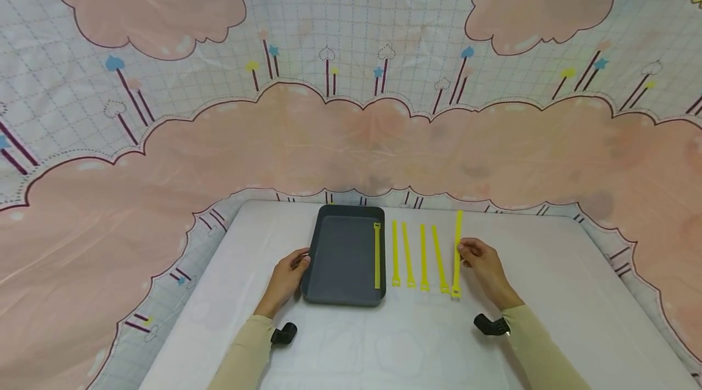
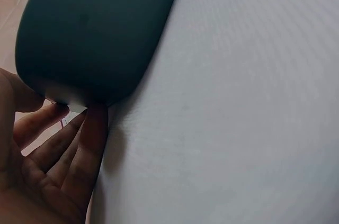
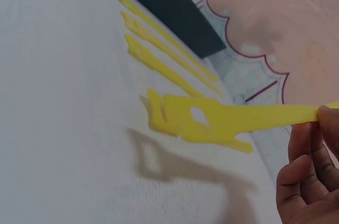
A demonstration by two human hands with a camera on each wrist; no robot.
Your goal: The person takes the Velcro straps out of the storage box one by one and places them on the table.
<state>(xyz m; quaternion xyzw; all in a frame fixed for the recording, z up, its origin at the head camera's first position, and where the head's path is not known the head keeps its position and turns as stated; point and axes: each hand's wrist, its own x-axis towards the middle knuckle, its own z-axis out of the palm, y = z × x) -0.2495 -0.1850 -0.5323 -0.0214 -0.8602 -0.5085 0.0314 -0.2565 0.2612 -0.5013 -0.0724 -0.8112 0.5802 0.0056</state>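
Observation:
My right hand (image 1: 485,265) pinches a yellow cable strap (image 1: 457,271) between thumb and fingers near its middle. In the right wrist view this strap (image 3: 249,117) is lifted, its slotted head casting a shadow on the table below. To its left lie several more yellow straps (image 1: 423,256), side by side with heads toward the near edge. My left hand (image 1: 287,277) holds the left side of a dark grey tray (image 1: 340,301), thumb and fingers at its wall in the left wrist view. One yellow strap (image 1: 376,262) lies inside the tray along its right wall, head at the far end.
A white table (image 1: 351,353) spans the space in front of me. Behind it hangs a patterned cloth (image 1: 373,146) with pink clouds. A black wrist camera (image 1: 284,334) sits at my left sleeve and another black camera (image 1: 490,324) at my right sleeve.

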